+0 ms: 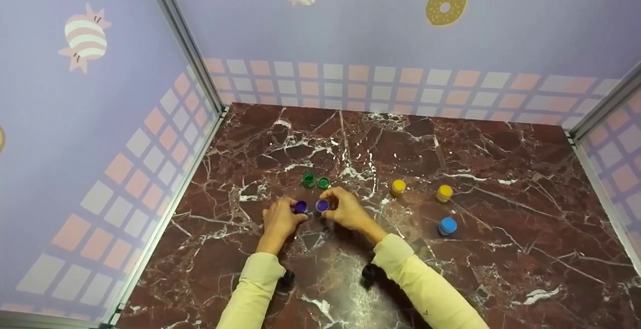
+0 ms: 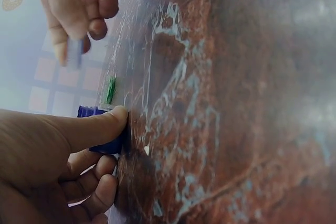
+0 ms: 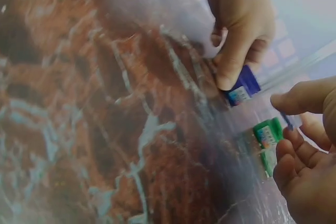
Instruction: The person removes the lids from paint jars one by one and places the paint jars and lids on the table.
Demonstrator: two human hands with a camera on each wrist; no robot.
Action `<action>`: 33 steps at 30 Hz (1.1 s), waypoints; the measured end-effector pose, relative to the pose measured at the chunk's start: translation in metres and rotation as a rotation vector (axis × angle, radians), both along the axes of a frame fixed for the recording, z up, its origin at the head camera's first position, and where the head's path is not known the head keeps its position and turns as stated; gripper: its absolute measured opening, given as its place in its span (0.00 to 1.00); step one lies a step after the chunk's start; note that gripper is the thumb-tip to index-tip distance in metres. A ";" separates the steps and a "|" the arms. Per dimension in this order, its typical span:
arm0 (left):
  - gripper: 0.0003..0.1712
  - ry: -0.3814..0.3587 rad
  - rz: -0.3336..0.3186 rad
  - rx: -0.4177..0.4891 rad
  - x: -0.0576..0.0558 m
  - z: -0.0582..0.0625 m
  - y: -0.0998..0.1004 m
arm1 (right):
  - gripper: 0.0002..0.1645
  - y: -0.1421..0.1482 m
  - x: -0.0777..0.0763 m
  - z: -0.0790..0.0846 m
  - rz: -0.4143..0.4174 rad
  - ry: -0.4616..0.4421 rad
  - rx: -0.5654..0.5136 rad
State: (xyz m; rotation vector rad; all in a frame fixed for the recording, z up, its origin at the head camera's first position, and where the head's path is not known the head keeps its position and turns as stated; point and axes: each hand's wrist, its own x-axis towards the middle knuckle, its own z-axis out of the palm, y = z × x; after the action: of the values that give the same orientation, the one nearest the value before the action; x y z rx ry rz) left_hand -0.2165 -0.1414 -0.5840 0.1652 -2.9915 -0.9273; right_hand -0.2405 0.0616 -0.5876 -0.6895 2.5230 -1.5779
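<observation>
On the marbled table, my left hand (image 1: pixel 279 217) grips a small purple paint jar (image 1: pixel 301 207) between thumb and fingers. The jar stands uncovered, its label visible in the right wrist view. Just to its right, my right hand (image 1: pixel 349 212) pinches a purple lid (image 1: pixel 322 205) by its edge, the inside facing up toward the head camera. A gap separates lid from jar. In the left wrist view the lid (image 2: pixel 74 53) is blurred and raised off the table. Beyond both hands sit a green paint jar (image 1: pixel 309 180), uncovered, and a green lid (image 1: pixel 324 183) beside it.
Two yellow-capped paint jars (image 1: pixel 398 187) stand to the right of my right hand, one further right than the other. Nearer me is a blue-capped jar (image 1: pixel 447 226). Patterned panels (image 1: pixel 330 81) wall the table (image 1: pixel 501 239) at the back and sides.
</observation>
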 end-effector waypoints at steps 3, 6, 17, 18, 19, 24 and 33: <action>0.26 0.006 -0.006 0.005 0.001 0.000 -0.001 | 0.23 -0.003 0.002 -0.003 -0.012 0.033 0.073; 0.26 0.018 -0.014 0.007 0.002 -0.001 -0.001 | 0.24 -0.007 0.003 -0.005 -0.018 0.040 0.116; 0.26 0.012 -0.013 0.005 0.002 0.001 -0.002 | 0.21 -0.016 0.005 -0.015 -0.072 0.067 0.190; 0.26 0.011 -0.011 0.003 0.002 0.001 -0.002 | 0.21 -0.016 0.005 -0.015 -0.075 0.078 0.200; 0.26 0.010 -0.011 0.002 0.002 0.001 -0.002 | 0.22 -0.017 0.005 -0.016 -0.078 0.092 0.208; 0.26 0.000 -0.010 0.001 0.001 0.001 -0.002 | 0.22 -0.020 0.006 -0.015 -0.093 0.121 0.245; 0.25 -0.007 -0.013 0.005 0.001 0.001 -0.002 | 0.23 -0.021 0.003 -0.012 -0.099 0.073 0.253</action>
State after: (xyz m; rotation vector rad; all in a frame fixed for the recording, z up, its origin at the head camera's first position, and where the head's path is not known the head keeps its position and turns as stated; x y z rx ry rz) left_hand -0.2154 -0.1437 -0.5831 0.1488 -3.0005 -0.9374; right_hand -0.2373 0.0402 -0.5994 -0.6093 2.7833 -1.2462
